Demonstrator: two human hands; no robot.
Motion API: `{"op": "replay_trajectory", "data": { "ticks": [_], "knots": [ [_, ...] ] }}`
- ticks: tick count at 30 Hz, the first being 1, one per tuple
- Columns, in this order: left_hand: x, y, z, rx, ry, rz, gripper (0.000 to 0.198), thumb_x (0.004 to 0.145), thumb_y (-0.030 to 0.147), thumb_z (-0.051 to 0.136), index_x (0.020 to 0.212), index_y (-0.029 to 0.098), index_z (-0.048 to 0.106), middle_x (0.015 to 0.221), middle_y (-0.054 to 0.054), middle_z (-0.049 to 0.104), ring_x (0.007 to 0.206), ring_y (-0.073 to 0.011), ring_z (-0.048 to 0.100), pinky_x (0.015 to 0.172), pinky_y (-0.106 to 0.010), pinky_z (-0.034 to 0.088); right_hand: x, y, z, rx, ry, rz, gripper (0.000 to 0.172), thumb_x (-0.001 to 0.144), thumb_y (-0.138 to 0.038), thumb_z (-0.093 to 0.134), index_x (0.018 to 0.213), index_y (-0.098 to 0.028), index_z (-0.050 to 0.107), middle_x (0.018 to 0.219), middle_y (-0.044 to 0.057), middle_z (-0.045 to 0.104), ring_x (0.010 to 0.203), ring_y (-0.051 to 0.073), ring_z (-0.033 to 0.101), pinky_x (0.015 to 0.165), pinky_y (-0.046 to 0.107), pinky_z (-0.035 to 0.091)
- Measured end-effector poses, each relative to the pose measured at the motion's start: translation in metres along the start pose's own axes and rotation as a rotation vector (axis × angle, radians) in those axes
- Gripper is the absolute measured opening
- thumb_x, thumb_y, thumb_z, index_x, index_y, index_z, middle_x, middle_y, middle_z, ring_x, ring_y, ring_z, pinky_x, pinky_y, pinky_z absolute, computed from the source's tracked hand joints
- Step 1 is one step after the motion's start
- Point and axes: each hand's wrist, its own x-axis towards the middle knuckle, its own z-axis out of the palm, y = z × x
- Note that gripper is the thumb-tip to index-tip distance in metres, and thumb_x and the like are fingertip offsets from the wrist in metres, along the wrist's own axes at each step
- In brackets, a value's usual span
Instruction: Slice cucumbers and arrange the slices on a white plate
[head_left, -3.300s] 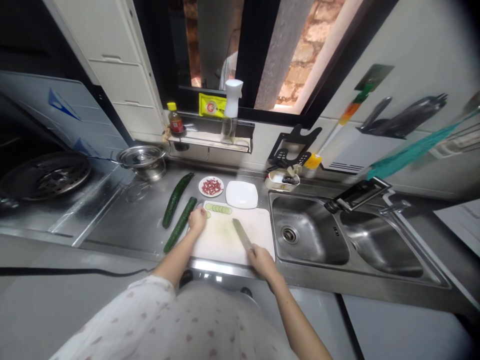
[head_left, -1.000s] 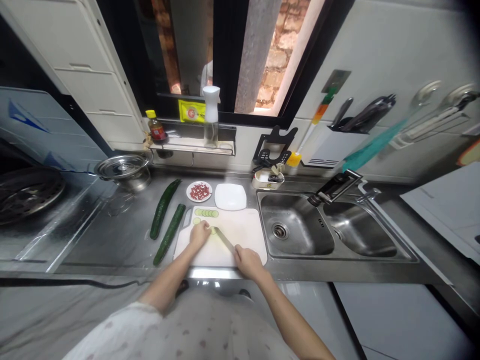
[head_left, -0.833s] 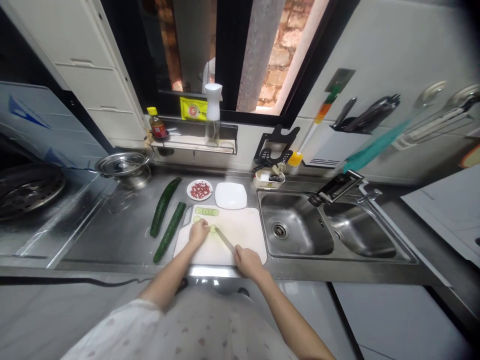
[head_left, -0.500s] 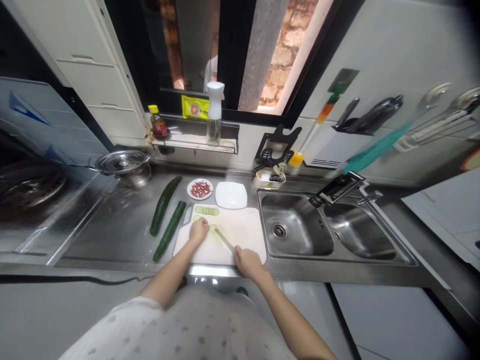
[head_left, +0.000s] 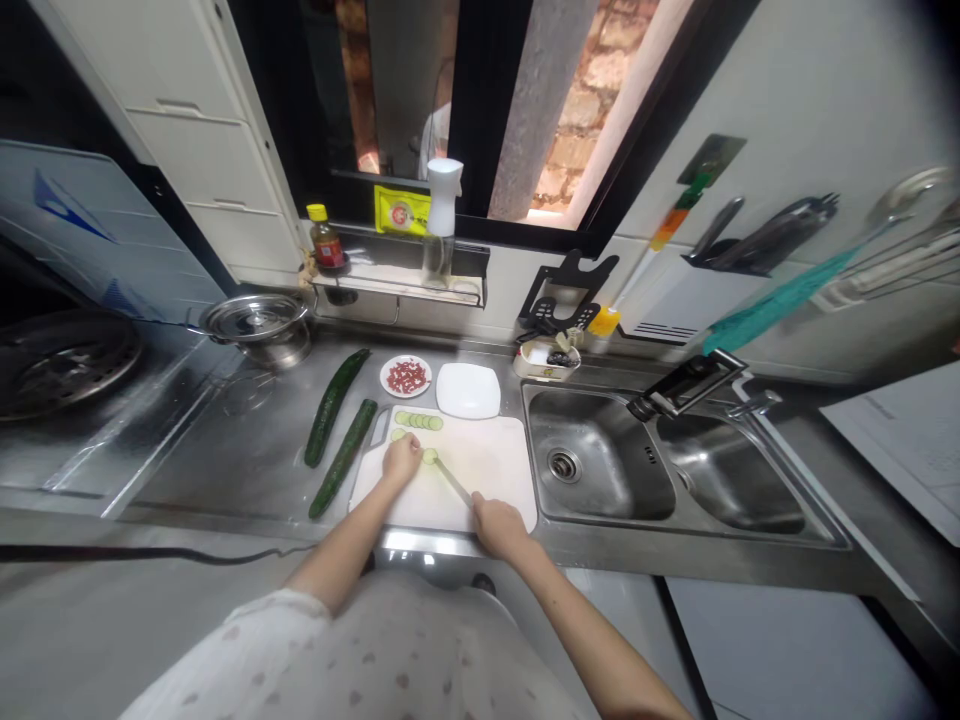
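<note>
A white cutting board lies on the steel counter in front of me. My left hand is curled over a short piece of cucumber on the board. My right hand grips the handle of a knife, whose blade points up-left and meets the cucumber piece. A row of cucumber slices lies along the board's far edge. Left of the board lie two whole cucumbers, side by side.
Behind the board stand a small dish of red bits and a white square plate. A double sink lies to the right, a lidded pot at the back left. Bottles stand on a shelf.
My left hand has come from the board's far left corner to its middle and holds a cucumber piece. The knife blade has swung left to it. In the last second little has moved.
</note>
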Motion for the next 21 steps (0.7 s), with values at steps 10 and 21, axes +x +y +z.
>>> {"op": "replay_trajectory", "data": {
  "ticks": [10,21],
  "knots": [
    [0.001,0.0,0.001,0.029,-0.007,-0.005,0.012,0.08,0.025,0.056,0.09,0.023,0.061,0.09,-0.004,0.069,0.086,-0.0189,0.062,0.068,-0.025,0.039,0.001,-0.001,-0.003,0.002,0.001,-0.026,0.033,0.09,-0.016,0.034,0.12,-0.014,0.048,0.102,0.016,0.067,0.095,0.025,0.064,0.071,0.03,0.043],
    [0.002,0.002,-0.001,0.032,-0.029,-0.029,0.012,0.079,0.024,0.057,0.09,0.023,0.062,0.089,-0.004,0.069,0.087,-0.0186,0.062,0.07,-0.025,0.04,0.017,-0.001,-0.003,0.017,0.03,-0.053,0.032,0.09,-0.015,0.033,0.117,-0.014,0.05,0.097,0.015,0.068,0.091,0.024,0.065,0.07,0.031,0.044]
  ]
}}
